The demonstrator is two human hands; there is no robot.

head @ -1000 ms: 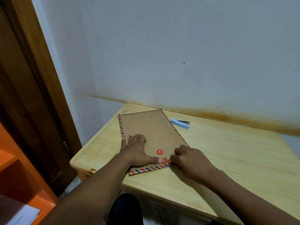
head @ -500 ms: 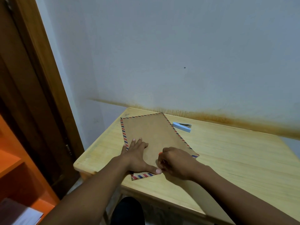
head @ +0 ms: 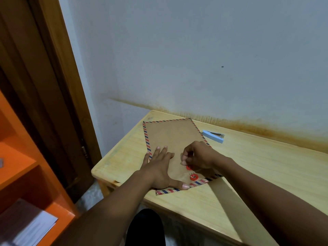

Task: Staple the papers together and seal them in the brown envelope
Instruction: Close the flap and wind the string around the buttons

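The brown envelope (head: 173,137) with a red-and-blue striped border lies on the wooden table (head: 257,171), flap end toward me. Two red closure discs (head: 193,177) sit near its flap. My left hand (head: 159,167) presses flat on the envelope, fingers spread, thumb stretched along the near border. My right hand (head: 198,156) hovers over the upper disc with curled fingers, pinching what looks like the thin closure string at that disc. No papers are visible outside the envelope. A light blue stapler (head: 213,136) lies on the table just beyond the envelope's right edge.
A stained wall runs along the table's far edge. A wooden door frame (head: 58,86) stands to the left. An orange shelf (head: 26,174) at the lower left holds papers. The table's left corner (head: 95,172) is close to my left forearm.
My right hand moved from the lower disc up and over the upper disc, fingers lifted. The lower disc is uncovered again. My left hand stayed pressed on the envelope.
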